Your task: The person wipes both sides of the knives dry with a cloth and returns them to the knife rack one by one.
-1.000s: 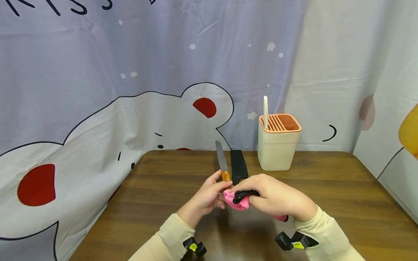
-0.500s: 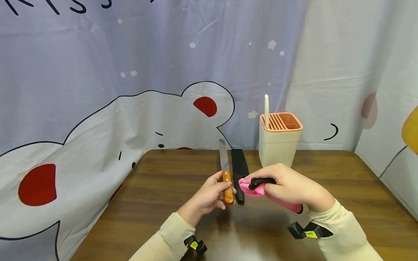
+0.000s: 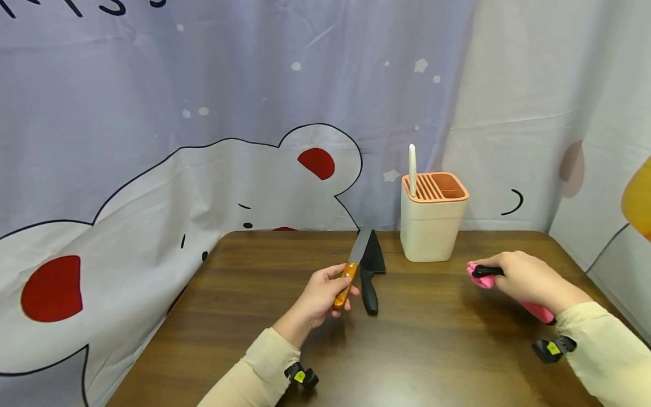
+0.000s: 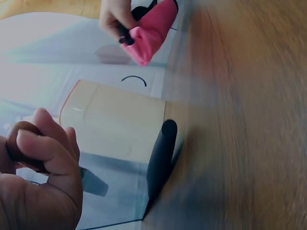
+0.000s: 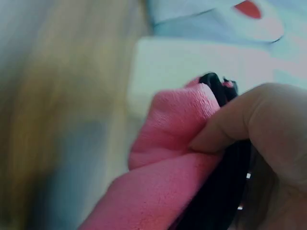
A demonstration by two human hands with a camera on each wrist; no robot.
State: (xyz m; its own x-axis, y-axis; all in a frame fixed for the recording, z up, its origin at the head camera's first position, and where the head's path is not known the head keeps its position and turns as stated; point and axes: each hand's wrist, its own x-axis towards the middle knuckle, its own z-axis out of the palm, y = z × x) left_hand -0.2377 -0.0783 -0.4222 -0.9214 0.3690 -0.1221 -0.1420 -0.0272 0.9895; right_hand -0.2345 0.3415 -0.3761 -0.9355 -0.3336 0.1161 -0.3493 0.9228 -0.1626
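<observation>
My left hand (image 3: 314, 297) grips a knife by its orange-brown riveted handle (image 3: 346, 282), the grey blade (image 3: 360, 246) pointing away and overlapping a black knife (image 3: 370, 291) in the head view. That black knife has a broad dark blade and lies on the table just right of my left hand. Over at the right side, my right hand (image 3: 531, 281) holds a bunched pink cloth (image 3: 480, 277) with black parts along it. In the right wrist view the thumb presses into the folded pink cloth (image 5: 177, 124), beside a black strip. The cloth also shows in the left wrist view (image 4: 152, 31).
A cream knife block (image 3: 432, 229) with an orange slotted top stands at the back of the brown wooden table (image 3: 264, 277). One white handle (image 3: 412, 169) rises from its left slot. Behind the table hangs a printed curtain (image 3: 229, 85).
My right hand has carried the pink cloth away from the knife to the right. The left hand has tilted the knife, its blade tip swinging right over the black knife.
</observation>
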